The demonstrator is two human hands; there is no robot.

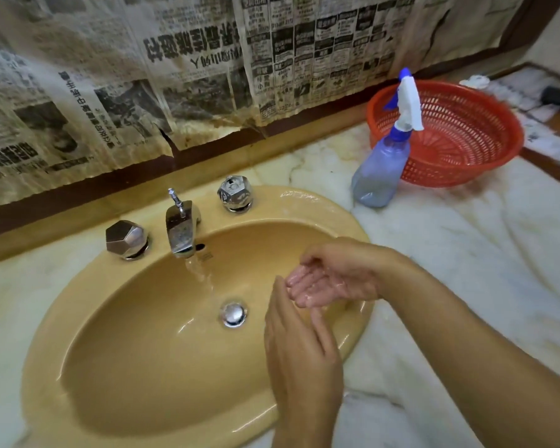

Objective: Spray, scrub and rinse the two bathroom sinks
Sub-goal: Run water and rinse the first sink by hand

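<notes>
A tan oval sink (117,318) is set in a marble counter. Water runs from the chrome faucet (180,229) toward the shut drain plug (233,314). Faceted knobs stand on either side of the faucet, a left knob (126,238) and a right knob (235,192). Over the right side of the basin my right hand (330,276) is turned palm up, wet, fingers loosely cupped. My left hand (299,347) is just below it with straight fingers touching the right fingers. Neither hand holds anything. A blue spray bottle (382,166) stands on the counter behind the sink.
A red plastic basket (459,137) sits at the back right, right behind the bottle. Old newspaper (175,76) covers the wall behind the faucet. The marble counter (482,253) stretches to the right. A wooden ledge with papers (530,92) lies at far right.
</notes>
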